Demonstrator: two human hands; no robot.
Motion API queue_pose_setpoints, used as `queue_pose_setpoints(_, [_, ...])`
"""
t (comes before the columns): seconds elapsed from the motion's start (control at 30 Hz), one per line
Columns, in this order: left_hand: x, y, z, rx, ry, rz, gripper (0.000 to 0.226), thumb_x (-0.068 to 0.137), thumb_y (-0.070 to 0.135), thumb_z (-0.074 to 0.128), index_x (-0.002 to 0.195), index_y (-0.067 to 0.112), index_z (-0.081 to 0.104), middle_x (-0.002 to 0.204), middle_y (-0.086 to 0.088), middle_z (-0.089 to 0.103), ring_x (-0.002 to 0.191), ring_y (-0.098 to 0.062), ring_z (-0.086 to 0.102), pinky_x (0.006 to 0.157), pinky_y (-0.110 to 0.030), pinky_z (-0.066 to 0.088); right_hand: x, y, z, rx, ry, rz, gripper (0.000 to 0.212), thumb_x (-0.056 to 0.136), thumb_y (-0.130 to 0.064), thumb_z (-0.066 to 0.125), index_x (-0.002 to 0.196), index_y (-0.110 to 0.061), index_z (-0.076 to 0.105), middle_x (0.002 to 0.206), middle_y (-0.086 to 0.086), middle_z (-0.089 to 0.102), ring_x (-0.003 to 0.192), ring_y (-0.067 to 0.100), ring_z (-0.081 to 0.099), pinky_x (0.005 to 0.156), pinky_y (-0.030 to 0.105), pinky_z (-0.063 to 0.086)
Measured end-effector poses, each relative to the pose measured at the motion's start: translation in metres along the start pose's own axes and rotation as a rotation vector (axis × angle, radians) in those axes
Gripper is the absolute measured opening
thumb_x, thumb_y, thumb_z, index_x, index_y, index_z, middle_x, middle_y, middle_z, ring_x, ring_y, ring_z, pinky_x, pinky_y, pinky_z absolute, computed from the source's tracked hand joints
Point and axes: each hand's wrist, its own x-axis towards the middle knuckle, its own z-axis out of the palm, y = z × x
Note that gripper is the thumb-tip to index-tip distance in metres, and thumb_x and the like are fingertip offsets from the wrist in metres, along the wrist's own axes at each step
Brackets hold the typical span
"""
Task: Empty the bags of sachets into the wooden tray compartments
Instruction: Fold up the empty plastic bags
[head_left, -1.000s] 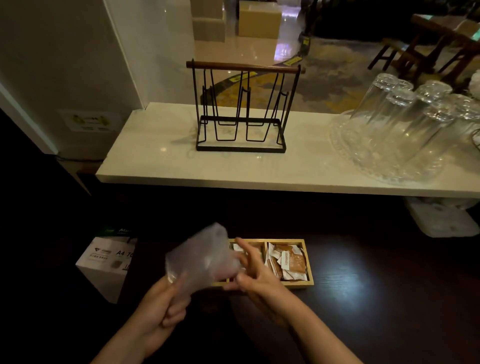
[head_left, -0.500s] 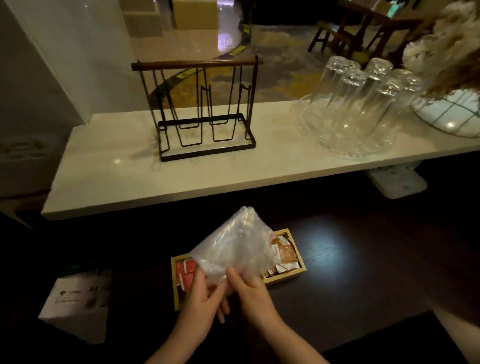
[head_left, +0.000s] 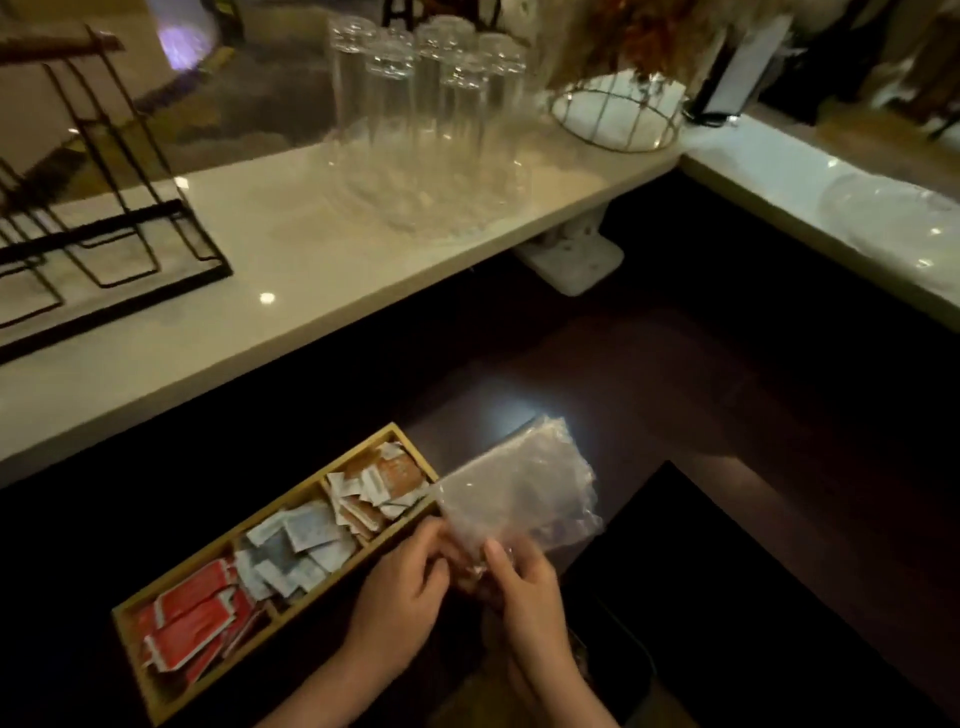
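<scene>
Dark surface (head_left: 649, 395) below, both my hands, left hand (head_left: 402, 597) and right hand (head_left: 524, 587), pinch the clear bag (head_left: 519, 493) in their fingers, seemingly empty beside the filled wooden tray (head_left: 291, 493), so I should fold it flat gently.

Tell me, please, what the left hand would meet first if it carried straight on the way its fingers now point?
The left hand already grips the clear plastic bag that its fingers point towards; past it, probably bare dark table, though depth is unclear.

head cam | looks forward-down | close over dark table (head_left: 675, 415)
</scene>
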Motion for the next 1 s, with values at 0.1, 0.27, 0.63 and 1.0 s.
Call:
queue_pose_setpoints(0.1, [0.028,0.001,0.033,0.217,0.054,0.088,0.016,0.083,0.026,0.042,0.092,0.032,0.054,0.085,0.014,0.06,0.083,-0.004,0.058,0.072,-0.035,0.051,0.011,0.006,-0.042,0.016,0.058,0.037,0.011,0.094,-0.009,0.051,0.1,-0.005,0.06,0.088,0.017,0.072,0.071,0.026,0.07,0.056,0.029,0.056])
queue_pose_setpoints(0.27, [0.088,-0.007,0.118,0.509,-0.048,0.292,0.023,0.084,0.02,0.049,0.103,0.026,0.06,0.107,0.01,0.062,0.103,-0.011,0.054,0.086,-0.031,0.048,0.034,0.047,-0.119,0.021,0.27,0.12,0.016,0.096,-0.012,0.049,0.095,0.003,0.055,0.076,0.017,0.072,0.054,0.019,0.066,0.045,0.024,0.052])
queue_pose_setpoints(0.63, [0.144,-0.028,0.204,0.842,-0.09,0.544,0.035,0.088,0.023,0.046,0.12,0.025,0.061,0.135,0.001,0.056,0.126,-0.022,0.048,0.107,-0.042,0.037,0.08,0.238,-0.25,0.334,0.532,0.632,0.015,0.095,-0.017,0.051,0.098,-0.004,0.06,0.086,0.016,0.072,0.056,0.019,0.067,0.044,0.024,0.054])
queue_pose_setpoints(1.0, [0.143,-0.036,0.209,0.838,-0.041,0.584,0.034,0.092,0.022,0.047,0.123,0.02,0.06,0.137,-0.002,0.055,0.129,-0.024,0.047,0.104,-0.047,0.038,0.131,0.33,-0.266,0.481,0.548,0.805,0.019,0.098,-0.022,0.044,0.1,-0.009,0.057,0.093,0.012,0.067,0.08,0.027,0.064,0.068,0.035,0.051])
